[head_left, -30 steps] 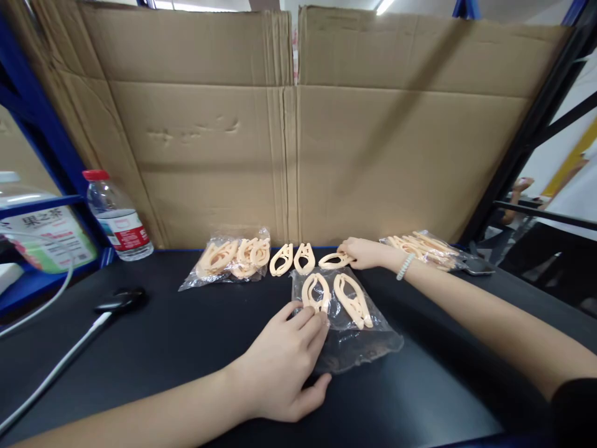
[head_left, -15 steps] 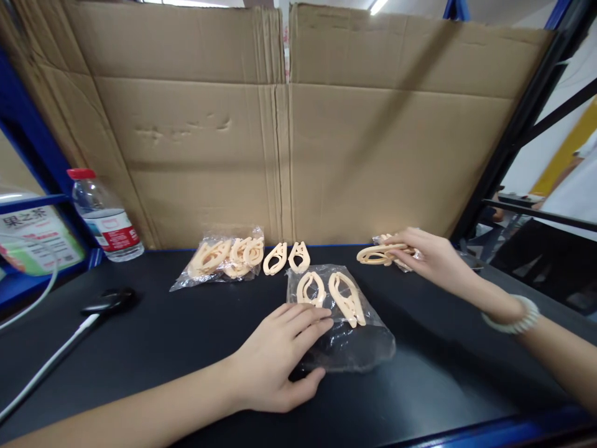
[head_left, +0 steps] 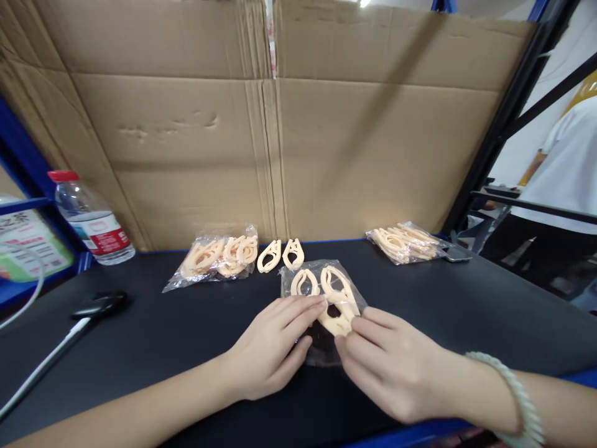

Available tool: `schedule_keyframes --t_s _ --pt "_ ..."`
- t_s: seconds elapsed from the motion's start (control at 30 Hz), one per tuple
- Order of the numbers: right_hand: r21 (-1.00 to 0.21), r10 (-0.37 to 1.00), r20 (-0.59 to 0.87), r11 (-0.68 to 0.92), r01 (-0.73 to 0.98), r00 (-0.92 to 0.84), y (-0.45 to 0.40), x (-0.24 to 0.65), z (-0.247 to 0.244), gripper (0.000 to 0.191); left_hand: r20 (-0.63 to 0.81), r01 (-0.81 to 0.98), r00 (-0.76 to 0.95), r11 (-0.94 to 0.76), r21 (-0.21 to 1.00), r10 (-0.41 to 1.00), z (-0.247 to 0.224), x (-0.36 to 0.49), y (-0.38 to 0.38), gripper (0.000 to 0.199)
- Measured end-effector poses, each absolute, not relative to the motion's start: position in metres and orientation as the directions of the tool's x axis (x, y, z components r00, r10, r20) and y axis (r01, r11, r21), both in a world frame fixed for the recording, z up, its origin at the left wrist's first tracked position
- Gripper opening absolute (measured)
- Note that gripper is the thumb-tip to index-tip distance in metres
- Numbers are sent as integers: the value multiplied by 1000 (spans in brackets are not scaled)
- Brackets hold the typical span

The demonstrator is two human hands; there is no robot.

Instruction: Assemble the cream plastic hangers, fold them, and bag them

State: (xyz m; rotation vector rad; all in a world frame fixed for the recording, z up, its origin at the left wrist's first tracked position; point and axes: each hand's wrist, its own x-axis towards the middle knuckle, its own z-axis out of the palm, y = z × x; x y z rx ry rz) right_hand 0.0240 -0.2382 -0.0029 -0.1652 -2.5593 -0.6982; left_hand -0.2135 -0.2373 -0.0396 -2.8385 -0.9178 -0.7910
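Note:
A clear plastic bag [head_left: 321, 354] lies flat in front of me. Inside its far part are two beige folding hangers, one on the left [head_left: 305, 283] and one on the right [head_left: 336, 283]. My right hand [head_left: 392, 361] pinches another beige folding hanger [head_left: 336, 325] by its near end, at the bag's mouth and partly overlapping the two. My left hand [head_left: 277, 348] rests on the bag's left side. Its fingers are stretched out, with the tips beside the held hanger and the thumb apart from them. Two loose hangers [head_left: 269, 256] lie beyond the bag.
At the back left lies a filled bag of hangers [head_left: 205, 258], and at the back right another filled bag [head_left: 403, 242] beside a dark flat object [head_left: 457, 254]. A water bottle [head_left: 96, 221], a black device [head_left: 100, 303] with a white cable and a cardboard wall [head_left: 186, 155] surround the tabletop.
My right hand has come from the back-right bag to the bag in front, bringing a hanger with it. My left hand stays on the bag. The view has shifted slightly.

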Motion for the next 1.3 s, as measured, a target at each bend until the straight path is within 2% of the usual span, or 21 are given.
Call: schedule_keyframes --t_s 0.07,0.17,0.27,0.33,0.67,0.77,0.93,1.03,1.2,1.23,1.3 --pt "526 -23 463 812 254 -886 -226 17 -16 32 487 568 688 -817 100 538 -39 -213 -238 53" --pt "594 79 430 725 348 -899 -217 11 -30 30 481 568 691 -817 100 539 -38 -212 -239 55" --pt "582 201 395 700 414 -896 -218 8 -35 25 467 561 701 -821 108 540 -37 -211 -239 56" --pt "570 222 371 712 410 -902 -220 6 -35 21 459 559 703 -821 117 544 -37 -211 -238 56" --pt "689 63 279 682 245 -958 -229 8 -31 27 469 572 678 -807 148 566 -39 -211 -239 60" --pt "629 155 300 710 317 -941 -241 4 -38 38 478 571 672 -807 153 566 -39 -211 -238 62" --pt "448 487 297 688 570 -821 -236 -22 -44 56 474 545 691 -824 153 545 -38 -211 -238 65" --pt "336 619 286 650 681 -732 -223 -35 -44 71 463 514 717 -844 153 521 -39 -212 -238 69" --pt "233 611 272 708 667 -744 -220 -31 -35 76 464 521 708 -838 165 532 -42 -214 -236 70" --pt "208 590 275 734 646 -759 -225 -27 -30 72 462 527 703 -832 172 540 -42 -213 -236 70" --pt "139 522 269 811 569 -809 -233 -19 -14 52 452 530 702 -827 186 551 -41 -212 -236 68"
